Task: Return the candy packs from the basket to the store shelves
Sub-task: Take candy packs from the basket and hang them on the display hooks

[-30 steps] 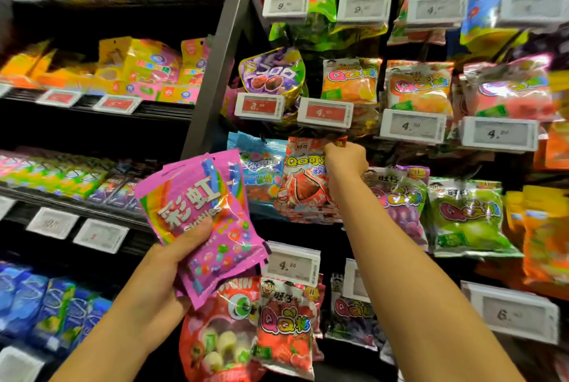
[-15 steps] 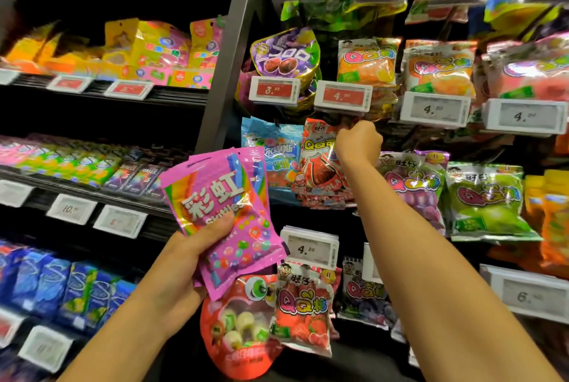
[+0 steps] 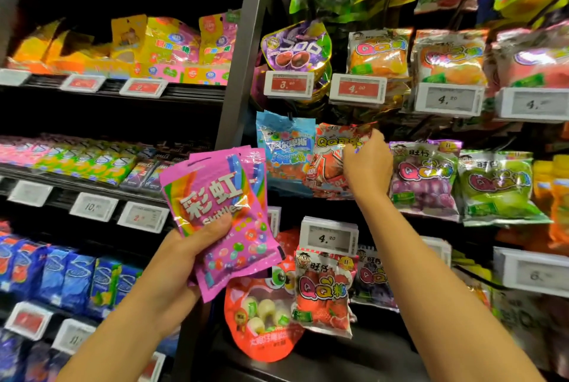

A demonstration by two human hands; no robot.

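My left hand (image 3: pixel 184 261) grips a small stack of pink Skittles packs (image 3: pixel 224 215), held up in front of the grey shelf upright, thumb across the front pack. My right hand (image 3: pixel 366 166) reaches to the middle peg row and pinches the upper right edge of a red QQ candy pack (image 3: pixel 331 160) hanging there. That pack sits between a blue candy pack (image 3: pixel 284 147) and a purple QQ grape pack (image 3: pixel 423 178). No basket is in view.
A grey upright post (image 3: pixel 243 52) splits flat shelves on the left from peg hooks on the right. White and red price tags (image 3: pixel 357 89) jut out from the pegs. Red strawberry QQ packs (image 3: pixel 323 289) and a red round-candy bag (image 3: pixel 261 320) hang below.
The view has shifted slightly downward and closer. My right hand has slid from the top of the red QQ pack to its right edge. My left hand has kept the pink packs raised.
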